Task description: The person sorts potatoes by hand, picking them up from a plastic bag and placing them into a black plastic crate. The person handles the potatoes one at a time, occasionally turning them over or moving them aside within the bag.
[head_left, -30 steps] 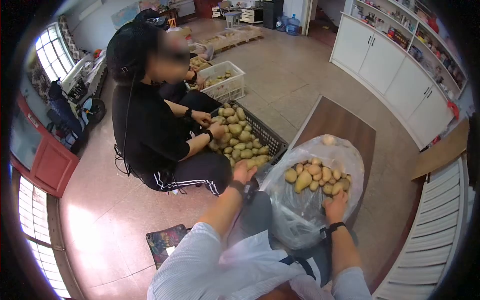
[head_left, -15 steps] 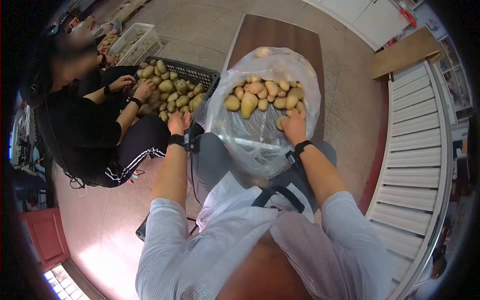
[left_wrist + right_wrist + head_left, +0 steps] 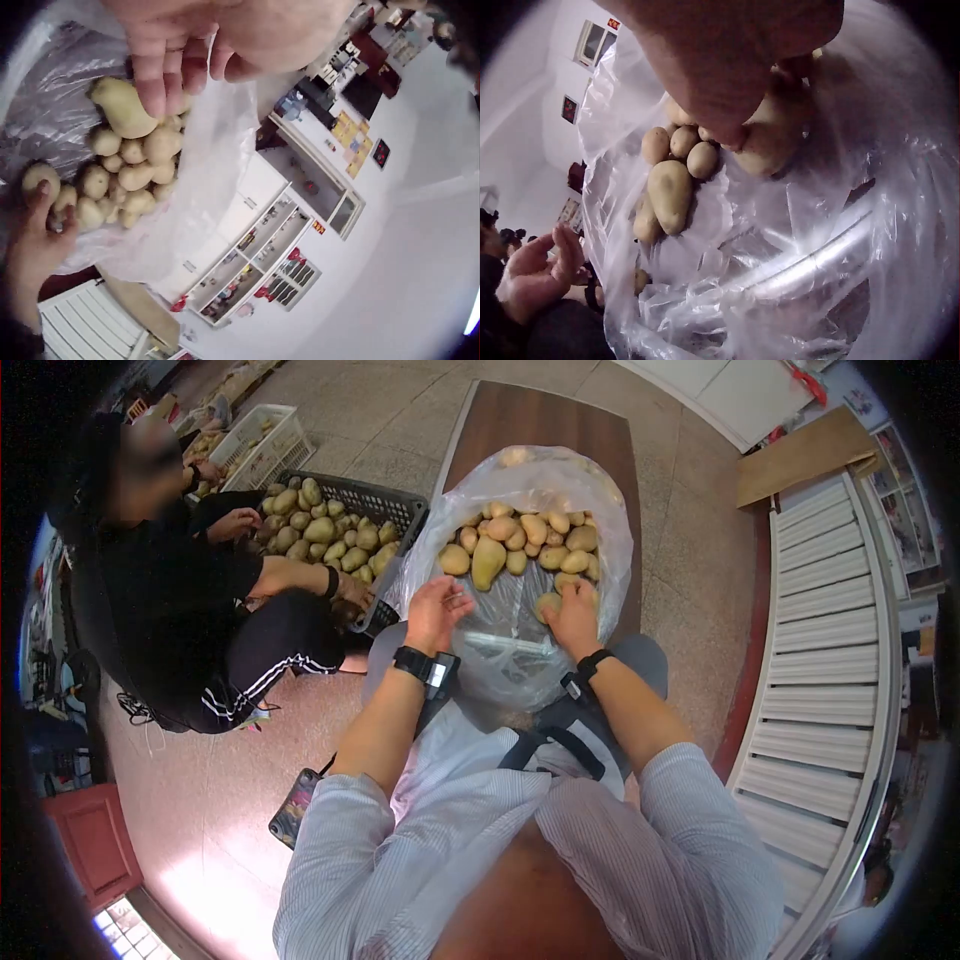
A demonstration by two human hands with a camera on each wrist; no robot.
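Note:
A clear plastic bag (image 3: pixel 470 650) lies open in front of me with many potatoes (image 3: pixel 533 530) heaped at its far side. My right hand (image 3: pixel 575 622) is inside the bag and grips a round potato (image 3: pixel 769 139) at the heap's near right end, with the thumb on its side. My left hand (image 3: pixel 437 615) hovers over the bag's left rim, its fingers loosely bent and holding nothing. In the left wrist view those fingers (image 3: pixel 150 79) overlap a large pear-shaped potato (image 3: pixel 124 109).
The bag sits at the near end of a brown wooden board (image 3: pixel 540 425). To the left stands a black crate (image 3: pixel 405 510) full of potatoes, where a seated person in black (image 3: pixel 190 580) works. Behind it is a white crate (image 3: pixel 270 445). A white slatted panel (image 3: pixel 820 620) stands right.
My left hand has moved right, from beside the black crate to over the bag. My right hand stays at the same spot in the bag. The head view has tilted down.

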